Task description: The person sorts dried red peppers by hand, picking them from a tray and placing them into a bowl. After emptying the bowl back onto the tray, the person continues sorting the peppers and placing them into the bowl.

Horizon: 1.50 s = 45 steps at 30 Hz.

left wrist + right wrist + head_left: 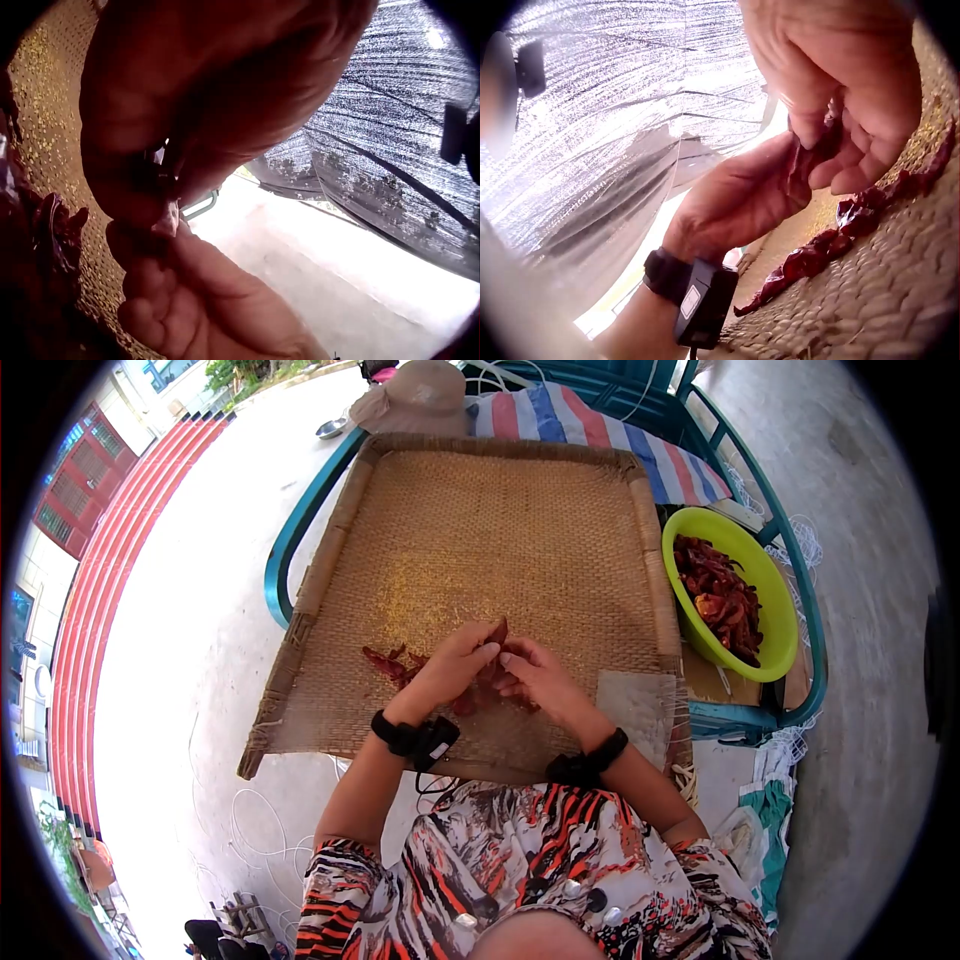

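Close together over the near part of a woven tray (520,510), my left hand (450,672) and right hand (548,685) meet at the fingertips. Between them is a dried red chili pepper (801,163), pinched by both hands and mostly covered by the fingers. A pale piece of it (166,219) shows at the fingertips in the left wrist view. More dried chilies (810,259) lie on the weave below the hands, some beside my left wrist. Yellow chili seeds (415,595) are scattered across the tray beyond the hands.
A lime-green basin (783,645) of dried red chilies (725,600) stands right of the tray. Teal metal rails (285,555) flank the tray. A striped cushion (600,430) and a pale hat (425,400) lie past its far edge. A grey patch (635,705) covers its near right corner.
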Each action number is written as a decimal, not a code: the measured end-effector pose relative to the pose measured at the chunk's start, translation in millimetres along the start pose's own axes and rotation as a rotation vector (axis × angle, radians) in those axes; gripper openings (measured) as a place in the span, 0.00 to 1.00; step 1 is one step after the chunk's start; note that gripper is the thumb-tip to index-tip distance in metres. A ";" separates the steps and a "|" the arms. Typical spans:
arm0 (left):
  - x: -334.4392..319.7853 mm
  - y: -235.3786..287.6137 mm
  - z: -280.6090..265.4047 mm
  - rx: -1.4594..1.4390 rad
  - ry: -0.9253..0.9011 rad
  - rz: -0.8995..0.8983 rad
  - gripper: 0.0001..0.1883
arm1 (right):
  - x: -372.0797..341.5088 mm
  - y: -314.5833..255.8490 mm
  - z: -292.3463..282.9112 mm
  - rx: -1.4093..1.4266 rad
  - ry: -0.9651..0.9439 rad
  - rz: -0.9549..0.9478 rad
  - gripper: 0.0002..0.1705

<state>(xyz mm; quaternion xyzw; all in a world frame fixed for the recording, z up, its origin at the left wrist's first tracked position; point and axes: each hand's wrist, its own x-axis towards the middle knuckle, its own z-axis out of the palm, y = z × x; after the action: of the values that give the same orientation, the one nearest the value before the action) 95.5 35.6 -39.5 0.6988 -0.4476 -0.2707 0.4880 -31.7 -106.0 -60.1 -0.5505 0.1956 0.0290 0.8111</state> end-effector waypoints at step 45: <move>-44.1 33.8 -13.5 0.461 0.087 -0.027 0.13 | -42.6 -38.3 -15.4 -0.563 0.041 -0.150 0.14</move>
<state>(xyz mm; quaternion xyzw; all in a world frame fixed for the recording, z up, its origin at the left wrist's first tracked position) 74.3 76.6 -5.7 0.8086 -0.4667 -0.1376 0.3308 -65.3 -127.9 -16.4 -0.7672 0.1548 0.0110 0.6223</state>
